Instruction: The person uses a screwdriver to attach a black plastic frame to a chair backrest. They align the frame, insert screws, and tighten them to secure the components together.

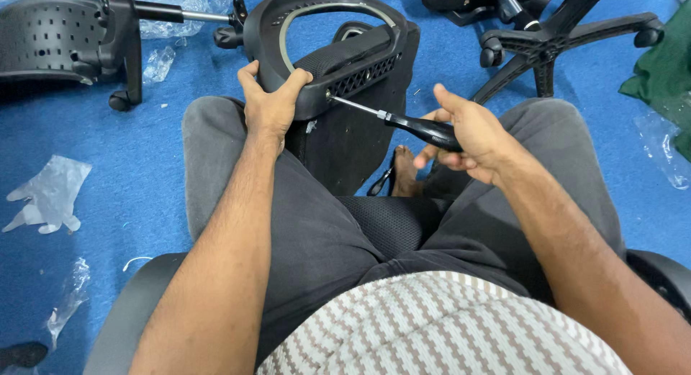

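A seated person steadies a black plastic chair armrest frame with a grey inner band [327,40], gripping its lower edge with the left hand [270,105], fingers curled over the rim and closed firmly on it. The frame stands upright between the knees, resting against a black mesh-covered chair part [349,148] that leans toward the blue carpet [144,195]. The right hand [468,134] is wrapped closed around the black handle of a screwdriver [414,124], whose metal shaft runs up and left so that its tip meets the side of the armrest frame just beside the left thumb. Whether a screw sits under the tip cannot be told.

Judging by the scene, assembly is partway through: the driver is engaged at one fixing point on the armrest, while a black five-star wheeled chair base [554,40] lies apart at upper right and a black perforated plastic seat shell [50,37] with its gas cylinder rests at upper left, neither joined to the piece in hand. Clear plastic wrapping [50,195] is strewn on the carpet at left, and a green cloth [666,73] lies at the right edge.
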